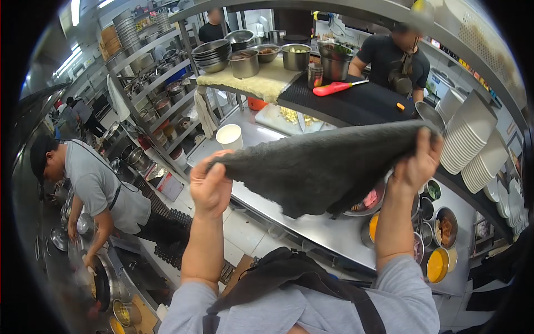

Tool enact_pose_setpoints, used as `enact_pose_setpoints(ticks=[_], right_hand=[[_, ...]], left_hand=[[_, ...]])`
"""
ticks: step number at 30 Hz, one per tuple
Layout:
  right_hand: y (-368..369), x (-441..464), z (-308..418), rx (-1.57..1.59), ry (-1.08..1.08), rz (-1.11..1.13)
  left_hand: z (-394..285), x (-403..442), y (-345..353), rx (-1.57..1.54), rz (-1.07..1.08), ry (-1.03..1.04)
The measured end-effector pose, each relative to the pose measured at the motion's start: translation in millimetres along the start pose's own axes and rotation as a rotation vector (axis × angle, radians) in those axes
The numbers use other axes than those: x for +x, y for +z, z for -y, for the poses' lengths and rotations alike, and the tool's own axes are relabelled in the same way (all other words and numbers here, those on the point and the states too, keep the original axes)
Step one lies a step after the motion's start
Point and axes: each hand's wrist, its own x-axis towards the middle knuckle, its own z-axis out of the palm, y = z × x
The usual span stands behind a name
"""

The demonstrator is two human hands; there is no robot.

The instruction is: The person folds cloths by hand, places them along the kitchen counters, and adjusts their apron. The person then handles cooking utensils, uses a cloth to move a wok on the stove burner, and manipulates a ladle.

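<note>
A dark grey cloth (322,167) is stretched in the air between my two hands, above the steel counter (261,205). My left hand (211,186) is closed on one corner, thumb on top. My right hand (418,161) grips the opposite end, held a little higher. The cloth's lower edge hangs loose in an uneven point. Behind it, part of the counter and a bowl with pink food (371,199) are hidden. Beyond my left hand stands a white tub (229,136).
Bowls of orange liquid (438,265) and other food stand at right. A cutting board (270,118) carries chopped food and a knife. On the shelf above lies a red-handled tool (334,88). Stacked white dishes (467,133) flank my right. A co-worker (105,183) bends over pans at left.
</note>
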Motion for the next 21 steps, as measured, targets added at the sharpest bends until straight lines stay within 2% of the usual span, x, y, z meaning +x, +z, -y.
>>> enact_pose_setpoints(ticks=[1, 2, 3, 5, 6, 7, 8, 9, 10, 11, 13, 14, 15, 16, 18, 20, 21], right_hand=[[0, -1, 8, 0.093, -0.031, -0.104], [-5, -2, 12, 0.182, -0.09, -0.173], [-25, 8, 8, 0.428, -0.118, 0.127], [5, -4, -4, 0.911, 0.126, 0.094], [29, -13, -12, 0.692, 0.173, 0.292], [49, -30, -26, 0.401, 0.129, 0.305], [69, -45, -28, 0.213, 0.243, 0.308], [78, -58, -31, 0.19, 0.228, 0.434], [90, -74, -46, 0.387, 0.22, 0.399], [94, -78, -49, 0.391, 0.214, 0.403], [101, -84, -46, 0.522, 0.4, 0.314], [94, -83, -55, 0.399, 0.301, 0.407], [96, -87, -53, 0.387, 0.322, 0.429], [95, -87, -57, 0.341, 0.287, 0.47], [91, -86, -63, 0.286, 0.265, 0.507], [85, -81, -66, 0.353, 0.464, 0.577], [81, -80, -67, 0.345, 0.472, 0.573]], left_hand=[[-12, 8, 18, -0.003, 0.004, 0.016], [-23, 16, 43, -0.133, 0.215, 0.068], [-31, 23, 64, -0.259, 0.427, 0.12], [-28, 36, 93, -0.044, 0.44, 0.12], [-23, 44, 106, 0.109, 0.456, 0.132], [-12, 57, 119, 0.353, 0.487, 0.161], [10, 66, 125, 0.354, 0.479, 0.137], [31, 70, 124, 0.354, 0.471, 0.113], [37, 71, 122, 0.355, 0.475, 0.119], [41, 72, 121, 0.339, 0.469, 0.162], [50, 72, 107, 0.327, 0.468, 0.206], [55, 69, 93, 0.245, 0.434, 0.021], [54, 67, 88, 0.16, 0.392, -0.164], [54, 65, 86, 0.09, 0.396, -0.178], [56, 65, 79, 0.15, 0.402, -0.155], [57, 64, 73, 0.219, 0.398, -0.179], [58, 64, 72, 0.214, 0.392, -0.187]])
